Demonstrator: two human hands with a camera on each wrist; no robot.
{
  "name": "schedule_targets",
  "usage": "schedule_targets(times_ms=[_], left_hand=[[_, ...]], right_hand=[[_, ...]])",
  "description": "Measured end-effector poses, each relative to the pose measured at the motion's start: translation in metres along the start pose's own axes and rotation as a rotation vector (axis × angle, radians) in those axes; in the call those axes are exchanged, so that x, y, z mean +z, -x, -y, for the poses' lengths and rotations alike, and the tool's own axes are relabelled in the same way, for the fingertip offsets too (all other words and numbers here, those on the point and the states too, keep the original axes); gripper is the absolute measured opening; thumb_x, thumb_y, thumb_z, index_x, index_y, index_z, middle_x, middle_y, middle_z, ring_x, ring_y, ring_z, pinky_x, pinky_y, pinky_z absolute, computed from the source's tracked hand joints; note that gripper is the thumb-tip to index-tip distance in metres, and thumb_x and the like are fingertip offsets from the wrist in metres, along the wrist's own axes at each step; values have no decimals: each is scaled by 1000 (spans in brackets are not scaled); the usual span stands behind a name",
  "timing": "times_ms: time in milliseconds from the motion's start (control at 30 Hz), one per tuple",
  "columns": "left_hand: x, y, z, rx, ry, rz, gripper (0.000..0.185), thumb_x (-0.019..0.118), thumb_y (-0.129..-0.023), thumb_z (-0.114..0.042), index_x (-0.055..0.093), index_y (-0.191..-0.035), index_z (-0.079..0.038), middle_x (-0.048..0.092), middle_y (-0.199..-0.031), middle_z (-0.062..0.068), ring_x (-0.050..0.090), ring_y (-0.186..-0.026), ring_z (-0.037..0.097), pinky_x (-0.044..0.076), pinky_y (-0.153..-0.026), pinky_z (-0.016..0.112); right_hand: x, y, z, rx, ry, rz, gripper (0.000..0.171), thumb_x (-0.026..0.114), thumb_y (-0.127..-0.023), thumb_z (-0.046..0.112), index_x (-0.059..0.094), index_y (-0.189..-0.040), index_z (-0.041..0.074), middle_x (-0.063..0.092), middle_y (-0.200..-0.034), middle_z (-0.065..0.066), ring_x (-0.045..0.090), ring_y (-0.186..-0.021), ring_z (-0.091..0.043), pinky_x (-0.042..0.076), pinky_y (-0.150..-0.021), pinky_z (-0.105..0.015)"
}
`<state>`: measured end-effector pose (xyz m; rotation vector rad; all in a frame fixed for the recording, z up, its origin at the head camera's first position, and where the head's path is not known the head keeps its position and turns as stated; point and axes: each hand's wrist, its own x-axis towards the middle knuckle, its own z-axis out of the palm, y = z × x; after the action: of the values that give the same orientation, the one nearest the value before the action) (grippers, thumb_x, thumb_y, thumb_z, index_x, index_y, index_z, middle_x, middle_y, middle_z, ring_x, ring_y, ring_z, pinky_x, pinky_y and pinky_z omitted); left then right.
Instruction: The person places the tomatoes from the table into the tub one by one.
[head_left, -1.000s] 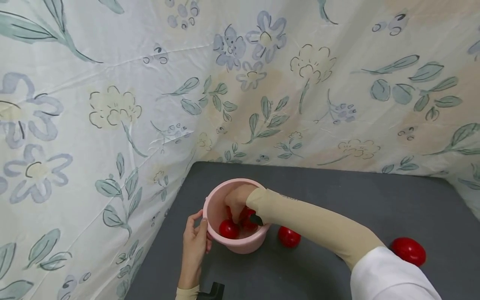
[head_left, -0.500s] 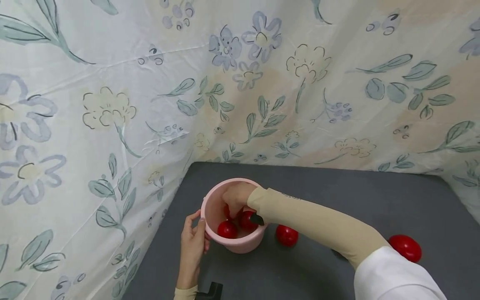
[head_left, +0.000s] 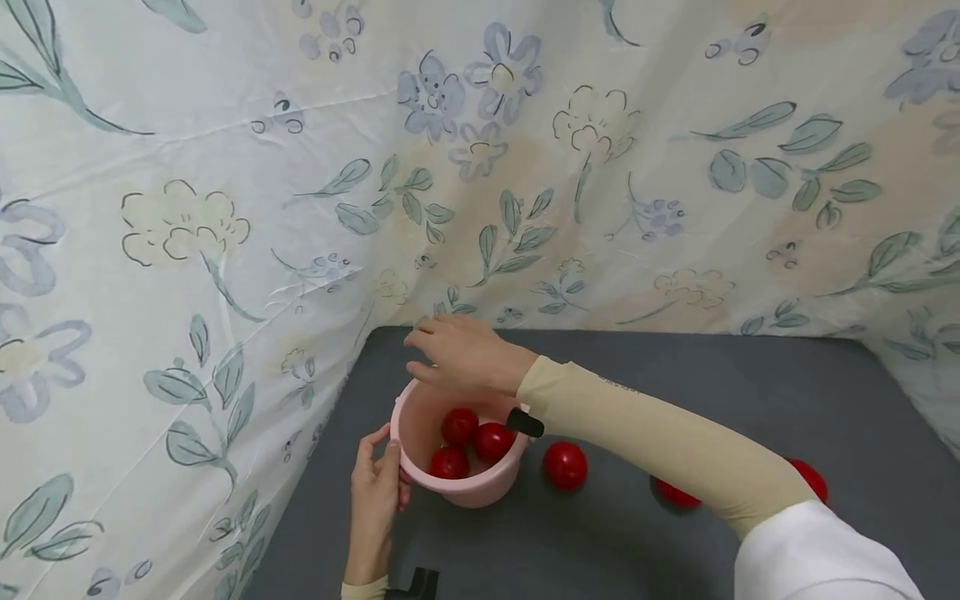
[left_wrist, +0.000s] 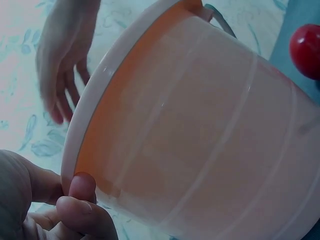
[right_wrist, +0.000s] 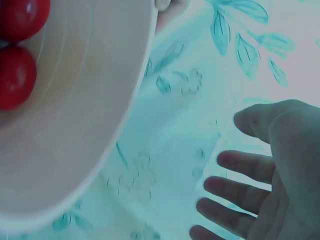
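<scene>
In the pink bucket (head_left: 480, 487) three red balls (head_left: 492, 441), left hand (head_left: 377, 500) gripping rim, right hand (head_left: 461, 360) spread empty.

pink bucket (head_left: 480, 487) | upright, on gray mat | 3 red balls (head_left: 459, 425) inside

Soft even light, blurry tinted wrist views

We see a grey desk (head_left: 675, 550) carrying a pink bucket (head_left: 480, 492) and red balls (head_left: 565, 465) at its three o'clock.
</scene>
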<state>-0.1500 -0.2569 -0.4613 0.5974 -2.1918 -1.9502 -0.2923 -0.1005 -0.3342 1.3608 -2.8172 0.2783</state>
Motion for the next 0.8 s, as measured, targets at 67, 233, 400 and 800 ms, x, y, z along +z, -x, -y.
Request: schedule_targets(times_ms=[67, 233, 400, 800], left_hand=[[2, 1, 0, -3, -4, -3, 41, 50, -107, -27, 44, -145, -13, 52, -61, -2, 44, -43, 9, 39, -44, 22], [6, 3, 0, -1, -6, -21, 40, 49, -107, -24, 43, -146, -12, 51, -60, -2, 43, -43, 9, 39, -43, 22], [12, 3, 0, 5, -24, -15, 42, 48, -108, -26, 42, -147, -13, 52, -60, -2, 44, -43, 10, 40, -44, 23], [21, 6, 0, 29, -28, -49, 39, 46, -108, -23, 43, -145, -12, 53, -57, -3, 44, -42, 9, 39, -43, 23]], right_hand=[[-2, 8, -11, 30, 21, -42, 48, 52, -103, 44, 55, -145, 21, 51, -153, -2, 47, -142, -22, 37, -120, -43], [-4, 32, -43, 102, 20, -69, 53, 55, -101, 45, 53, -147, 20, 42, -160, -7, 37, -149, -28, 32, -122, -50], [2, 73, -85, 199, 2, -76, 56, 56, -100, 47, 52, -148, 18, 40, -161, -9, 37, -149, -32, 31, -121, -56], [-6, 173, -179, 339, -27, -150, 51, 50, -106, 33, 48, -149, 8, 41, -157, -20, 39, -144, -42, 34, -115, -61]])
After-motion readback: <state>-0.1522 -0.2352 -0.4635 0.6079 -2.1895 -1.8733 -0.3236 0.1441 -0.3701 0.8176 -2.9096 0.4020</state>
